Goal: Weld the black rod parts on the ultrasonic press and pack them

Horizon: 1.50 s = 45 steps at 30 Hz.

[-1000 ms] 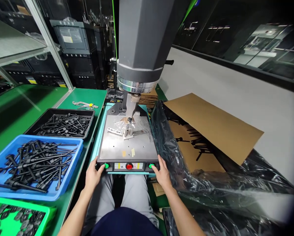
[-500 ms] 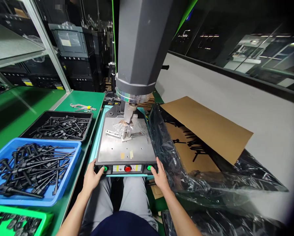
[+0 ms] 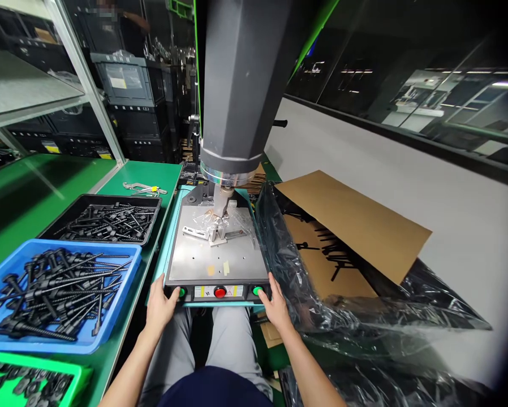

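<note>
My left hand [image 3: 161, 304] rests against the left front corner of a press-like machine's base, its thumb on the left green button [image 3: 181, 292]. At the opposite corner, my right hand [image 3: 277, 305] has its thumb on the right green button [image 3: 257, 290]. Both hands have fingers stretched along the base's sides and hold nothing loose. Between the buttons sits a red button [image 3: 219, 292]. Above the metal plate [image 3: 203, 265], the machine's tapered metal tool [image 3: 222, 199] points down at a small fixture [image 3: 218, 234]. Clear plastic film partly hides where tool and fixture meet.
On the left green bench stand a blue tray [image 3: 129, 285] and a black tray [image 3: 151, 226] of long black ribbed parts, and a green bin [image 3: 82, 376] of small black pieces. Pliers [image 3: 141, 187] lie behind. A cardboard sheet [image 3: 356, 220] covers part of a plastic-lined box at right.
The machine's head and tool have come down slightly toward the fixture. My hands keep their places on the buttons. A person now shows in the background at upper left; the view has shifted slightly.
</note>
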### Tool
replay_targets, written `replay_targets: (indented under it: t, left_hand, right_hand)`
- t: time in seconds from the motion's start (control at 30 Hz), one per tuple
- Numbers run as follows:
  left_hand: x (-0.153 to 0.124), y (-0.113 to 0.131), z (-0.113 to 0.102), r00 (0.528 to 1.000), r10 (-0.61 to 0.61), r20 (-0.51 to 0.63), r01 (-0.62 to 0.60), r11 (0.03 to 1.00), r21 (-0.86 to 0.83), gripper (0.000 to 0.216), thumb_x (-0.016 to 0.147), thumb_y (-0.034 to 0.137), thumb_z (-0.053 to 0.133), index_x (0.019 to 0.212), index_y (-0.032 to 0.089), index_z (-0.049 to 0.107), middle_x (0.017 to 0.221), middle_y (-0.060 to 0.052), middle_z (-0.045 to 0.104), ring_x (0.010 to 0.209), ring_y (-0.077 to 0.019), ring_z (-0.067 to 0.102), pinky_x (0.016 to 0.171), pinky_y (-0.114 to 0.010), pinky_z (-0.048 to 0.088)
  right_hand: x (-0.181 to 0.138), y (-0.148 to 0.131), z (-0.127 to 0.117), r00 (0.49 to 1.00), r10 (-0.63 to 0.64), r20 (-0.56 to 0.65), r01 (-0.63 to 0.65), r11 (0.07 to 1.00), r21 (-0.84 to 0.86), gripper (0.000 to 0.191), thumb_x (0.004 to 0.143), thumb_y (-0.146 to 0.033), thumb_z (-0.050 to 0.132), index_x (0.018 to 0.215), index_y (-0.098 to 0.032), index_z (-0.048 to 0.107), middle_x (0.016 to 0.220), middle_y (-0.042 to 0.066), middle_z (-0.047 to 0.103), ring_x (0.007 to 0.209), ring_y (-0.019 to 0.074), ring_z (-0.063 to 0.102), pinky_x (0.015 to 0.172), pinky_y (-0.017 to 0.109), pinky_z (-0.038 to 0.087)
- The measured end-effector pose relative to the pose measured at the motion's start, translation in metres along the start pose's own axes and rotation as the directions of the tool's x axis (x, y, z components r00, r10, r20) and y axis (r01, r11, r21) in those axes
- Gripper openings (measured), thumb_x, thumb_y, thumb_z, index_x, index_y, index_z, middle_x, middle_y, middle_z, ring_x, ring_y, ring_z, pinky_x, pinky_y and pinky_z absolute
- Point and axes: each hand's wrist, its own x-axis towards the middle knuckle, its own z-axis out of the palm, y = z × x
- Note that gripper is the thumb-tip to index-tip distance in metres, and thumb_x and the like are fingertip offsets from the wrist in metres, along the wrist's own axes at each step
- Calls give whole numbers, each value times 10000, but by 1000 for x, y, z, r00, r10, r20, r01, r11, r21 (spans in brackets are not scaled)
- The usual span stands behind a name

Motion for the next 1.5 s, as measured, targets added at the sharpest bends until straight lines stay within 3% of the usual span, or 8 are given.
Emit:
replay_targets:
  t: [0.13,0.33,0.53,0.67,0.97,1.2,1.37,1.5]
  left_hand:
    - [17,30,-4,956,241,-167,-240,970,23,576,877,415,562,1369,124,488,1349,-200,542,1289,-328,515,1090,-511,429]
    - [63,94,-7,838,507,-203,-519,855,-6,464,883,311,611,1318,173,531,1316,-165,579,1241,-300,547,1049,-489,468]
    - [110,137,10,745,630,-221,-650,759,-28,476,874,295,633,1323,185,523,1331,-163,564,1266,-293,526,1073,-477,448]
    - [131,147,25,738,636,-224,-660,750,-46,432,870,270,632,1283,175,545,1312,-164,574,1242,-288,542,1052,-467,462]
    - [146,161,23,757,608,-239,-649,741,-171,156,912,220,531,971,185,671,1157,-113,665,1102,-220,630,980,-396,510]
    - [161,181,9,769,590,-245,-634,753,-178,155,891,226,546,932,178,687,1136,-113,683,1080,-223,639,966,-396,510]
    - [163,180,11,789,555,-263,-606,771,-193,136,884,213,559,906,171,687,1097,-118,691,1034,-221,650,925,-380,521]
    - [155,169,13,802,559,-211,-592,791,-156,134,877,191,554,911,179,684,1074,-107,698,1002,-221,656,916,-385,523]
  right_hand:
    - [2,-7,-3,1000,9,-24,-9,1000,11,708,873,-565,534,1469,-193,440,1469,157,473,1364,322,453,1117,531,392]
    - [12,-62,-5,956,-99,-277,103,995,1,412,921,-481,534,1148,-164,670,1192,162,644,1086,287,637,970,473,522]
    - [41,-139,27,949,-306,-81,315,937,152,255,949,-304,509,1104,-204,684,1043,95,704,950,222,679,878,373,563]
    - [79,-162,53,928,-372,-19,370,915,163,319,922,-265,493,1182,-202,668,1157,112,674,1044,232,659,900,376,568]
    - [157,-191,73,893,-415,-171,427,904,36,491,929,-320,511,1391,-156,507,1400,178,490,1331,291,450,1122,492,396]
    - [206,-225,59,875,-485,1,485,875,-2,232,911,-329,583,1068,-200,696,1169,99,640,1163,252,560,1049,417,441]
    - [192,-231,37,864,-504,13,503,864,22,239,911,-363,588,1046,-203,702,1115,96,659,1105,252,581,1015,402,439]
    - [146,-220,22,905,-377,198,319,908,272,311,876,-390,612,1081,-170,695,920,62,684,841,203,640,820,353,522]
